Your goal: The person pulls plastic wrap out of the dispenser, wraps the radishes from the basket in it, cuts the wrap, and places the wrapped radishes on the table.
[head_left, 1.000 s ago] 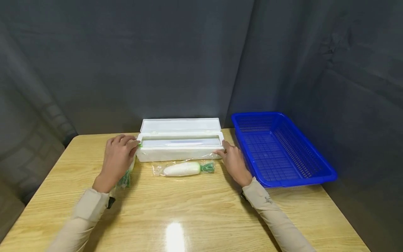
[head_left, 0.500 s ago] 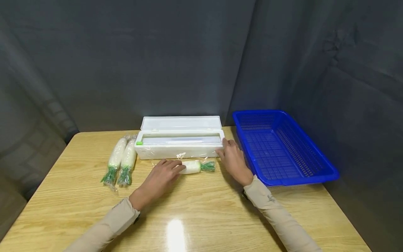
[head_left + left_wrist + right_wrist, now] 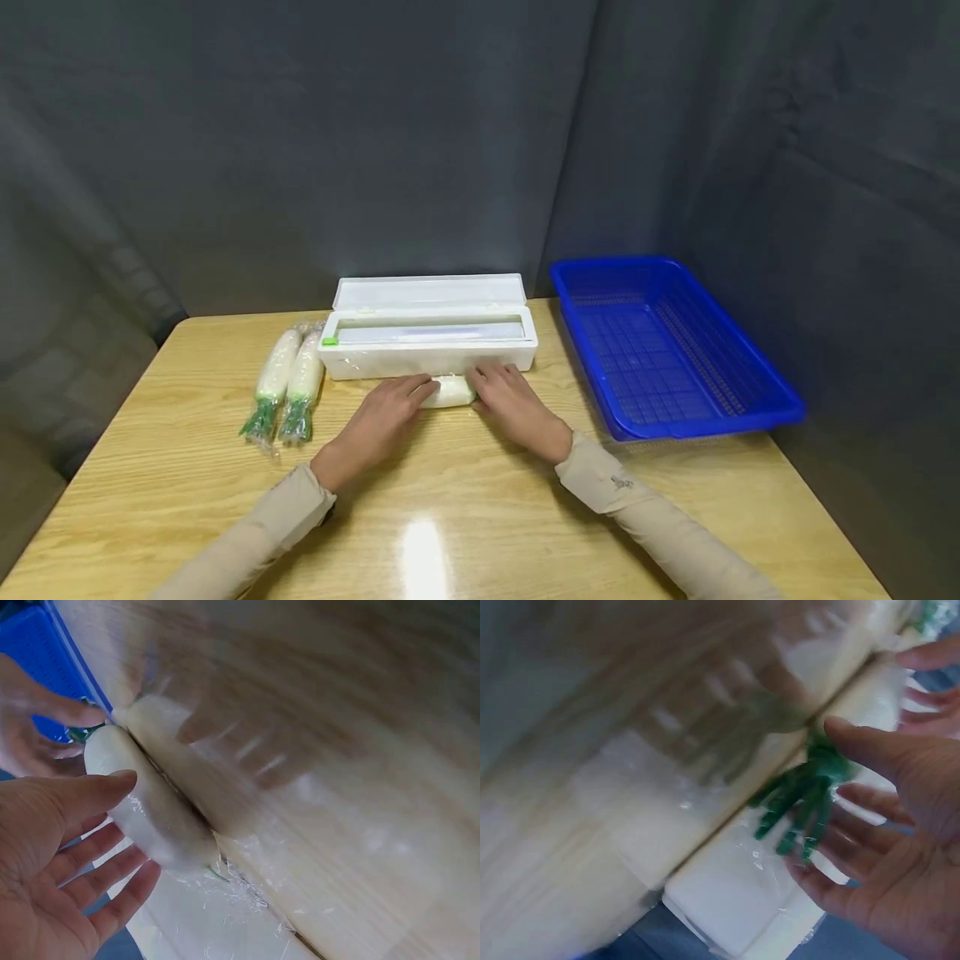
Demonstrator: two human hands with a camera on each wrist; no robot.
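A white radish (image 3: pixel 452 392) with a green leafy end lies across the table, in clear film, in front of a white cling film dispenser (image 3: pixel 431 362). My left hand (image 3: pixel 386 414) holds the radish's left end; in the left wrist view the thumb (image 3: pixel 112 787) lies on one side and the fingers on the other. At the other end, my right hand (image 3: pixel 517 414) holds the radish by its green leaves (image 3: pixel 802 795), thumb and fingers on either side. The dispenser's lid (image 3: pixel 430 291) stands raised, with a roll (image 3: pixel 431 332) inside. My hands hide both ends in the head view.
Two film-wrapped radishes (image 3: pixel 277 367) lie side by side left of the dispenser, leaves toward me. A blue plastic basket (image 3: pixel 615 408) stands on the right side of the table (image 3: pixel 480 517). Dark curtains (image 3: pixel 300 150) hang behind and to the right.
My left hand has moved from the dispenser's left end to the radish. My right hand has left the dispenser's right corner and moved down and left to the leafy end.
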